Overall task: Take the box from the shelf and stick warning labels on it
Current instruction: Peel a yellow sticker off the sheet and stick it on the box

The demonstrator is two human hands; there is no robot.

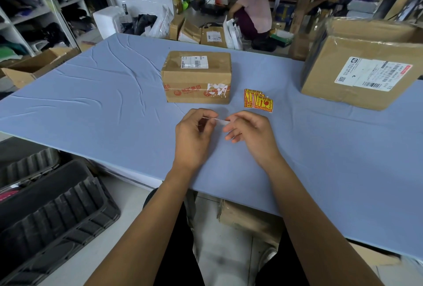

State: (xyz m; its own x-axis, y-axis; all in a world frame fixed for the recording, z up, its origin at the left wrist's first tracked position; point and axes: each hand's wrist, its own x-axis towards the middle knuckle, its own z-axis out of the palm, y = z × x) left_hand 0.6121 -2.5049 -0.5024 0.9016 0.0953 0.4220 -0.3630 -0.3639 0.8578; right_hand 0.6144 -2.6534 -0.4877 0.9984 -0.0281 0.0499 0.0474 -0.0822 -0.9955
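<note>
A small taped cardboard box (196,77) with a white shipping label stands in the middle of the blue table (91,102). A short stack of yellow-and-red warning labels (258,101) lies to the right of it. In front of the box, my left hand (194,132) and my right hand (249,132) are held close together over the table. Between their fingertips they pinch a thin pale strip (219,121), seen edge-on; I cannot tell whether it is a label or its backing.
A larger cardboard box (361,65) with a shipping label stands at the table's right. Black plastic trays (50,212) lie on the floor at left. Beyond the table a person (254,10) crouches among parcels. Shelving (34,10) stands at far left.
</note>
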